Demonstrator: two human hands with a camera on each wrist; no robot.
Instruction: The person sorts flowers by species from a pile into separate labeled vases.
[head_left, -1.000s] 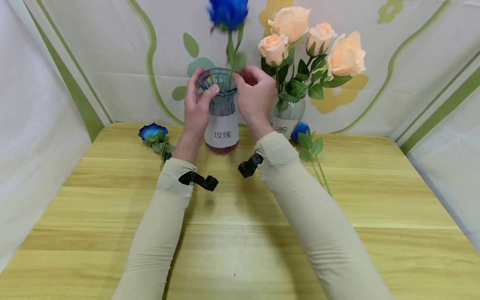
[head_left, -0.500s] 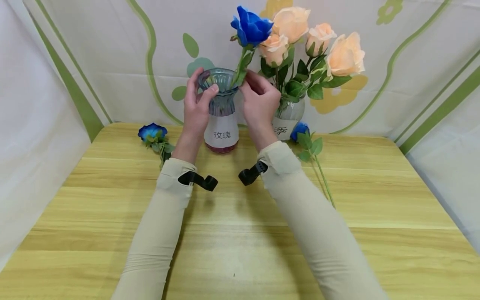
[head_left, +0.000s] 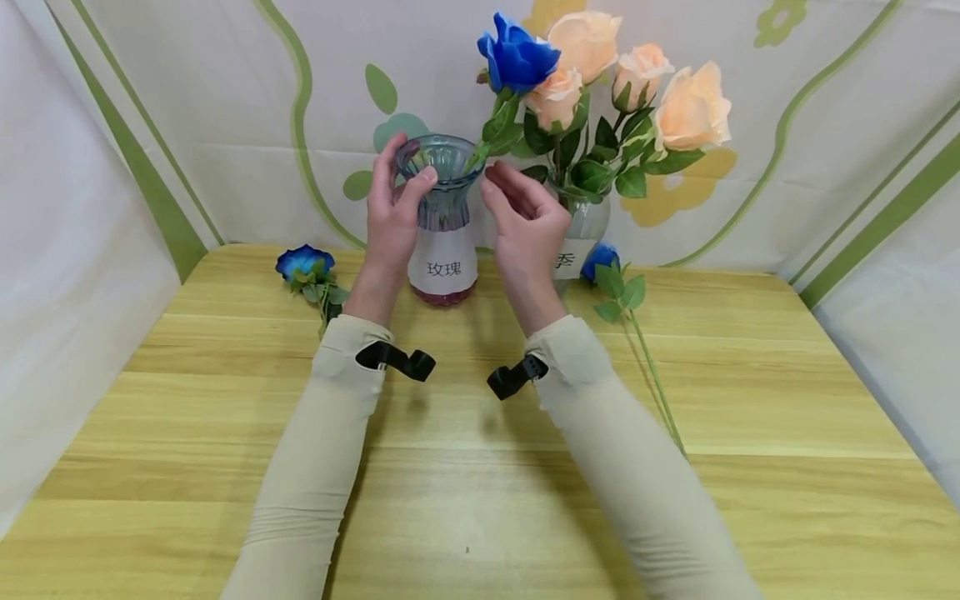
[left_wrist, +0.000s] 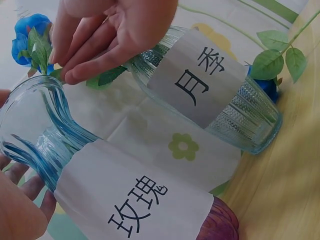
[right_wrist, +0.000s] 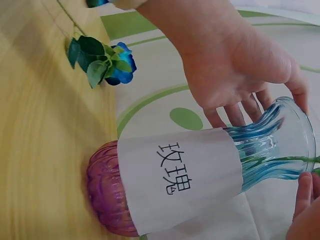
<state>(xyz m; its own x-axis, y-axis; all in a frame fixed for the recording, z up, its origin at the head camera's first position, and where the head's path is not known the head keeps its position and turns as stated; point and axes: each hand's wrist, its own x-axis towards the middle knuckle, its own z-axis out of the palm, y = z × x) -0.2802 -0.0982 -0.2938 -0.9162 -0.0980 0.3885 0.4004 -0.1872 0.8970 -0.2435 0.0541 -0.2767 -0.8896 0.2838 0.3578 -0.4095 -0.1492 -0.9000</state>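
In the head view my left hand (head_left: 393,217) holds a glass vase (head_left: 442,196) around its flared neck, thumb over the rim. The vase is blue above and purple below, with a white label. A blue rose (head_left: 517,54) leans right over the rim; in the right wrist view its green stem (right_wrist: 277,159) runs down inside the vase. My right hand (head_left: 528,217) is just right of the rim, fingers loosely bent, fingertips beside the stem and leaves. In the left wrist view, its fingertips (left_wrist: 70,75) are close to the rim and no firm grip on the rose shows.
A second labelled glass vase (head_left: 588,221) with several peach roses (head_left: 690,112) stands behind my right hand. Blue roses lie on the wooden table (head_left: 465,500): one rose (head_left: 303,265) at left, another rose (head_left: 600,262) at right. A patterned cloth (head_left: 247,183) hangs behind.
The blue rose has tipped to the right until it leans over the vase's rim. My right hand has drawn right and slightly back from the stem. The left hand has stayed put.
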